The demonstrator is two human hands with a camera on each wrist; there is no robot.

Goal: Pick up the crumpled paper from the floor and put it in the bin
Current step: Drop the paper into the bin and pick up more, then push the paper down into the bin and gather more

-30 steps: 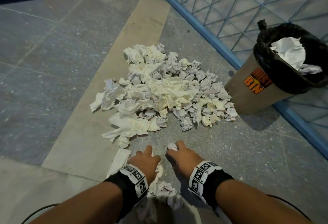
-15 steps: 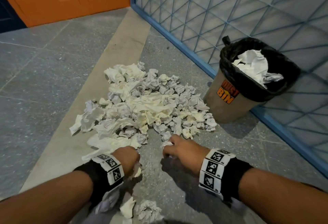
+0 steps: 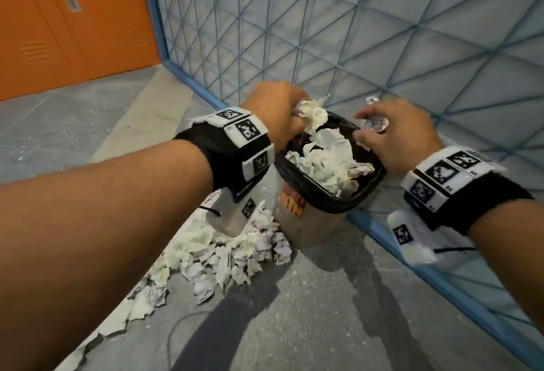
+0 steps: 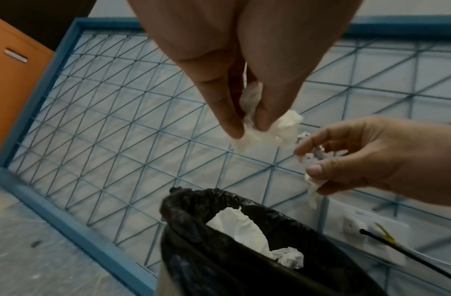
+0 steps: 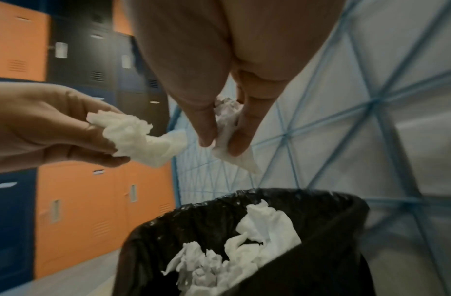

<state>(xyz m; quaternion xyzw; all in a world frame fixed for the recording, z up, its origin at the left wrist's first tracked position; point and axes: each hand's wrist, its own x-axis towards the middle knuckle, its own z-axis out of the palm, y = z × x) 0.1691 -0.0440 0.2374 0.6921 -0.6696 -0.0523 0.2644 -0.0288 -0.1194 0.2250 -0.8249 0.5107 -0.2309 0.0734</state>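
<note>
Both hands hang over the black-lined grey bin – poised, I judge, to drop. Left hand fingers pinch a crumpled white paper wad; right hand fingers pinch a smaller printed wad.

Your left hand hangs above the black-lined bin, its fingertips pinching a crumpled white paper wad over the bin's far rim. Your right hand reaches in from the right, gripping a smaller crumpled grey-white paper ball near that wad. White crumpled sheets already lie inside the bin, with the blue wire-grid panel behind it.
</note>
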